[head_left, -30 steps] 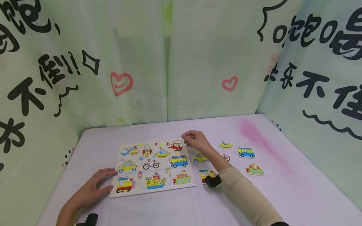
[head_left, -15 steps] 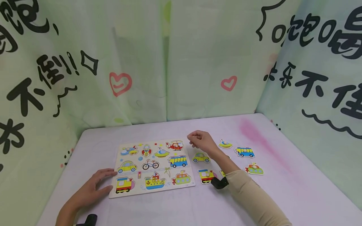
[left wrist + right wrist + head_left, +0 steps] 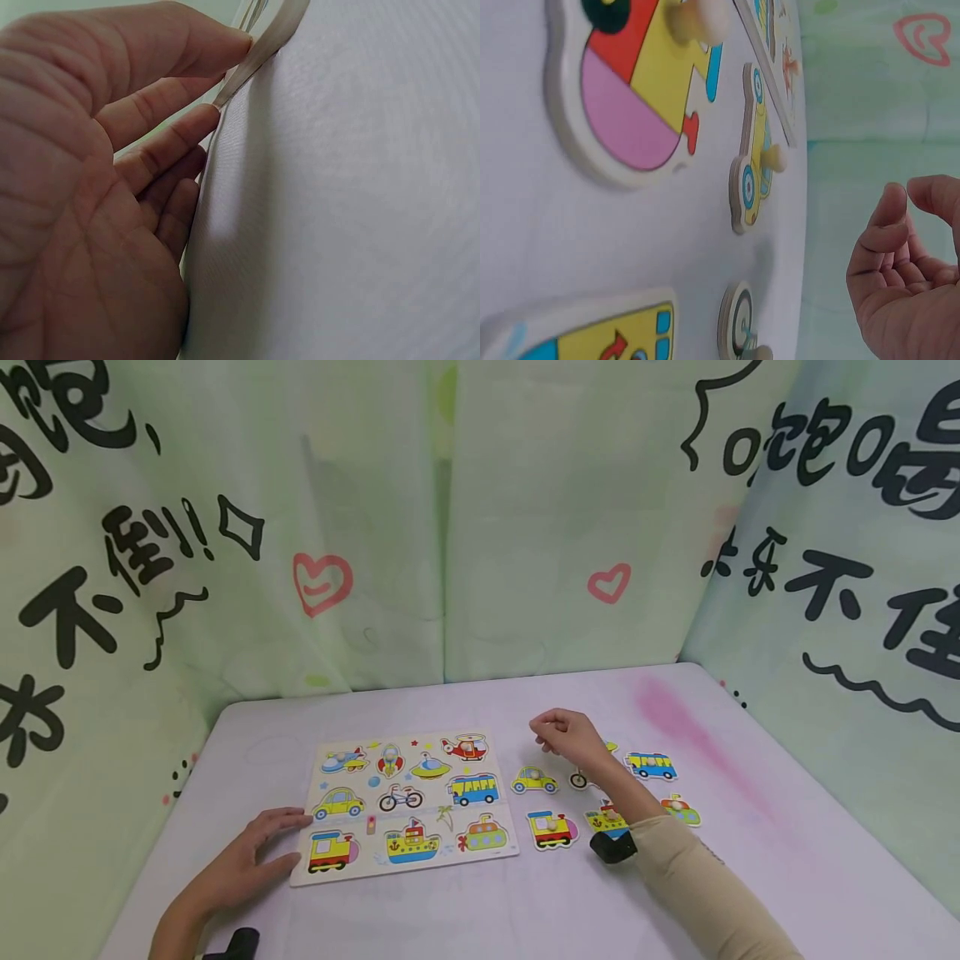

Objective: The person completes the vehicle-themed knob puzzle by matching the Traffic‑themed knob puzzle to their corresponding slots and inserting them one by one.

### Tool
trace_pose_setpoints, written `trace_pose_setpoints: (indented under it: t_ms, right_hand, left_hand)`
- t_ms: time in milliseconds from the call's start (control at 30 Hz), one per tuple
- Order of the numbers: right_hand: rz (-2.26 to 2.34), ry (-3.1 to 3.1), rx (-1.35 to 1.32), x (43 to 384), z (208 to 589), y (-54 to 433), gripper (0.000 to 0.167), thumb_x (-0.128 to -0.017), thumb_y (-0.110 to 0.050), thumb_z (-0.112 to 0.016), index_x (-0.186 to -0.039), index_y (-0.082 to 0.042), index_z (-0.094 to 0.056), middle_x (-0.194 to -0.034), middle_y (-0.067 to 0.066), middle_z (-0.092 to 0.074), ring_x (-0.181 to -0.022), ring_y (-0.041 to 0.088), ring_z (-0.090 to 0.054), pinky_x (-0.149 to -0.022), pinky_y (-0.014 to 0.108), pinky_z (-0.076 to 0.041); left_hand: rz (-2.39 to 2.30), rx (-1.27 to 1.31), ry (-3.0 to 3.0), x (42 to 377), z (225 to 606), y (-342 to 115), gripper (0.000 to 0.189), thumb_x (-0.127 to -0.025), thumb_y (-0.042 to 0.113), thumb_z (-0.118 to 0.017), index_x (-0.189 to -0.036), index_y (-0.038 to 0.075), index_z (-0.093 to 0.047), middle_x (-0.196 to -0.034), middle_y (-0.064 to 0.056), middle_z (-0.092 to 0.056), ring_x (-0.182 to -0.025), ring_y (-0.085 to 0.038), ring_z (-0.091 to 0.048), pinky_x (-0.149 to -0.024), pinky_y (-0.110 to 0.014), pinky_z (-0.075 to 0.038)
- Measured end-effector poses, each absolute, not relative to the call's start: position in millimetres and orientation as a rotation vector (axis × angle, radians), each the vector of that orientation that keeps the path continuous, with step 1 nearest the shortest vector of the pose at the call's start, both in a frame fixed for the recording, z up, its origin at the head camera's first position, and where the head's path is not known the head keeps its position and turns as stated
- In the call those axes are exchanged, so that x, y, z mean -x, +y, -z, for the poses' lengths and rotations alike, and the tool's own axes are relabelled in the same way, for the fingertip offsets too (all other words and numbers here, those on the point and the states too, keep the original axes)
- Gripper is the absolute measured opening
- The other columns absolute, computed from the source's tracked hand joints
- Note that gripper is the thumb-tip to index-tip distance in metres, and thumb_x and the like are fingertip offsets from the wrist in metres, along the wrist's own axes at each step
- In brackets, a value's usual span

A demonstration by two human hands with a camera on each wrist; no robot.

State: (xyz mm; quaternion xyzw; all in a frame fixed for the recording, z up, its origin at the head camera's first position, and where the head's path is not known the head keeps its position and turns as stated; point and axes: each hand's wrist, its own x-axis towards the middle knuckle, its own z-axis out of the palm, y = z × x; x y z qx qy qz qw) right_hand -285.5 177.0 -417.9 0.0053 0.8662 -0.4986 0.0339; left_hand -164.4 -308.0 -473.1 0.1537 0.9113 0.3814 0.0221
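Note:
A picture puzzle board [image 3: 367,862] printed with vehicles lies flat on the table. My left hand [image 3: 243,858] rests beside its left edge; in the left wrist view, thumb and fingertips [image 3: 206,112] touch that edge. My right hand [image 3: 573,742] hovers right of the board with nothing in it, fingers loosely curled, thumb and index tips slightly apart [image 3: 904,255]. Below it lie loose knobbed pieces: a yellow car [image 3: 535,780], a bicycle [image 3: 578,780] partly hidden by the hand, a train [image 3: 551,830] and a boat [image 3: 609,815]. A red helicopter [image 3: 465,747] sits at the board's upper right.
Farther right lie a bus piece [image 3: 651,766] and a submarine piece [image 3: 681,811], the latter partly behind the sleeve [image 3: 705,885]. A flying saucer piece [image 3: 612,747] peeks out behind the right hand. Printed curtains [image 3: 525,527] surround the white-covered table [image 3: 420,918].
My right hand has moved right, away from the board's upper right corner, to above the loose pieces. The left hand and the board have stayed in place.

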Motion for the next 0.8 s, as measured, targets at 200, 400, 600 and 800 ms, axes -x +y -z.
trace_pose_setpoints:
  t_ms: [200,400,600,800]
  right_hand:
    - [1.513,2.692,-0.028,286.4,420.5,193.1,0.032,-0.103,-0.031,-0.063,-0.120,-0.004,-0.067,-0.105,0.017,-0.071,-0.085,0.020,-0.061,-0.081,0.031,-0.054]
    - [1.437,2.716,-0.091,288.4,424.7,210.4,0.034,-0.102,-0.032,-0.064,-0.121,-0.004,-0.066,-0.102,0.012,-0.071,-0.087,0.021,-0.061,-0.080,0.028,-0.053]
    - [1.380,2.717,-0.135,287.2,428.3,228.4,0.034,-0.102,-0.033,-0.064,-0.121,-0.004,-0.066,-0.100,0.009,-0.071,-0.087,0.022,-0.061,-0.078,0.026,-0.051]
    - [1.312,2.755,-0.125,287.0,427.6,244.0,0.034,-0.102,-0.030,-0.063,-0.120,-0.001,-0.067,-0.097,0.010,-0.071,-0.085,0.021,-0.061,-0.076,0.026,-0.051]
  left_hand:
    - [-1.142,-0.467,2.846,161.4,472.8,-308.3,0.046,-0.091,0.017,-0.077,-0.134,0.013,-0.064,-0.143,-0.016,-0.053,-0.135,-0.045,-0.044,-0.107,-0.070,-0.038]
    - [-1.166,-0.463,2.837,161.6,472.2,-307.6,0.045,-0.091,0.016,-0.076,-0.134,0.012,-0.063,-0.143,-0.017,-0.053,-0.136,-0.044,-0.044,-0.108,-0.070,-0.037]
    - [-1.172,-0.467,2.829,161.6,472.2,-307.2,0.044,-0.091,0.016,-0.076,-0.134,0.012,-0.064,-0.143,-0.018,-0.052,-0.135,-0.046,-0.043,-0.107,-0.071,-0.037]
    - [-1.161,-0.497,2.847,162.6,471.9,-307.1,0.045,-0.091,0.017,-0.077,-0.134,0.013,-0.064,-0.142,-0.018,-0.053,-0.135,-0.046,-0.044,-0.106,-0.070,-0.038]
